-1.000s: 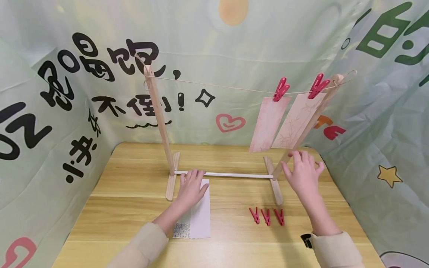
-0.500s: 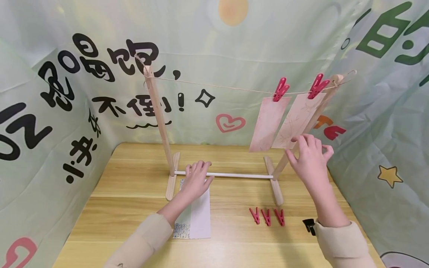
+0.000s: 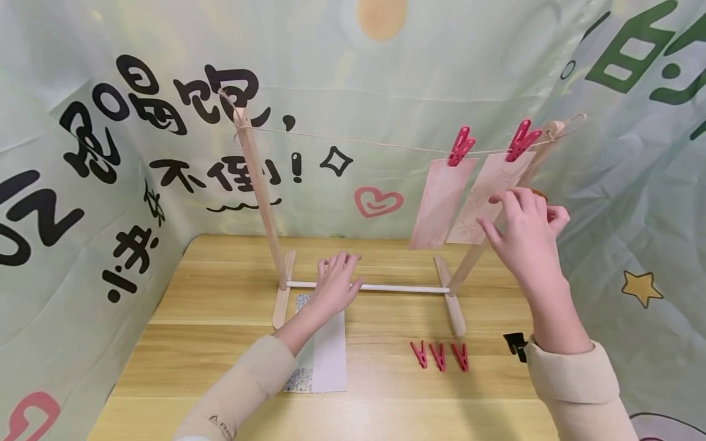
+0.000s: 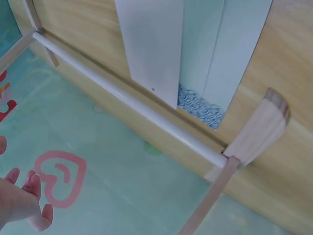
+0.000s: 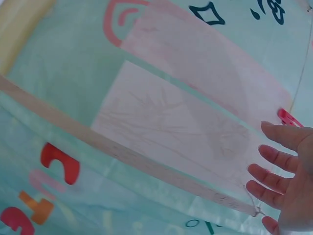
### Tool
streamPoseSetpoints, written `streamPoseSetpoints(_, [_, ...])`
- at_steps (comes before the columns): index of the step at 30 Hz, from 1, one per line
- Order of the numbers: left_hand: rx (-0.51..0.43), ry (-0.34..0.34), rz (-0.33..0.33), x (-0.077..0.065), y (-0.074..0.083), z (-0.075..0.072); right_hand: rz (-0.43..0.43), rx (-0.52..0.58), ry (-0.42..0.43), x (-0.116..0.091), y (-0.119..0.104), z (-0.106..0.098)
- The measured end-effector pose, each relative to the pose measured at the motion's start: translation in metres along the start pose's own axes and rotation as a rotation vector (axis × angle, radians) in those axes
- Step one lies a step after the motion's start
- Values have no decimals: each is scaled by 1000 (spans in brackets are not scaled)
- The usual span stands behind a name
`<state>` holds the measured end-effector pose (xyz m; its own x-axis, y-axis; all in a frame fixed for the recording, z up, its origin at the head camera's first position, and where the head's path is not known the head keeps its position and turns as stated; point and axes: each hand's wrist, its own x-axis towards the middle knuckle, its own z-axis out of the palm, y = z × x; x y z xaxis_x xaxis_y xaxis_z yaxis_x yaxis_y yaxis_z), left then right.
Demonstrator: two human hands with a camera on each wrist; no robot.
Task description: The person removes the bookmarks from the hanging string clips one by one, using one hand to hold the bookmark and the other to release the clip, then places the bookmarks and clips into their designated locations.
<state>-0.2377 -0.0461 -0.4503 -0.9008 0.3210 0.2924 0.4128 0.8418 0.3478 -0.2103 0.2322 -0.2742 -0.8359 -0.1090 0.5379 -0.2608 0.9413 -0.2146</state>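
Head view: right hand (image 3: 526, 233) and left hand (image 3: 336, 286), fingers apart, hold nothing; seemingly a reach, probably needing a pinch on the red clip (image 3: 521, 142) above the right fingers, its card (image 3: 477, 199) near them.

Pale green cloth (image 3: 331, 73) is enclosing the table (image 3: 386, 410) at left, back and right, black lettering (image 3: 168, 164) is spanning left and back, pink heart (image 3: 379, 203) and orange disc (image 3: 382, 18) are marking the back, green lettering (image 3: 670, 71) and yellow star (image 3: 640, 288) are marking the right, light is reflecting off the table's wood grain
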Motion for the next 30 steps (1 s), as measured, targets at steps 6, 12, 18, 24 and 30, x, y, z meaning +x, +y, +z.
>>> streamPoseSetpoints(6, [4, 34, 28, 10, 7, -2, -49, 4, 68, 10, -6, -10])
streamPoseSetpoints(12, [42, 40, 27, 17, 13, -4, -119, 2, 137, 19, -12, -17])
streamPoseSetpoints(18, [73, 38, 33, 24, 19, -6, -212, 16, 272, 28, -18, -16])
streamPoseSetpoints(24, [105, 43, 52, 32, 26, -10, -229, 38, 308, 39, -22, -16])
streamPoseSetpoints(30, [124, 18, 60, 37, 35, -13, -272, 28, 306, 47, -22, -19])
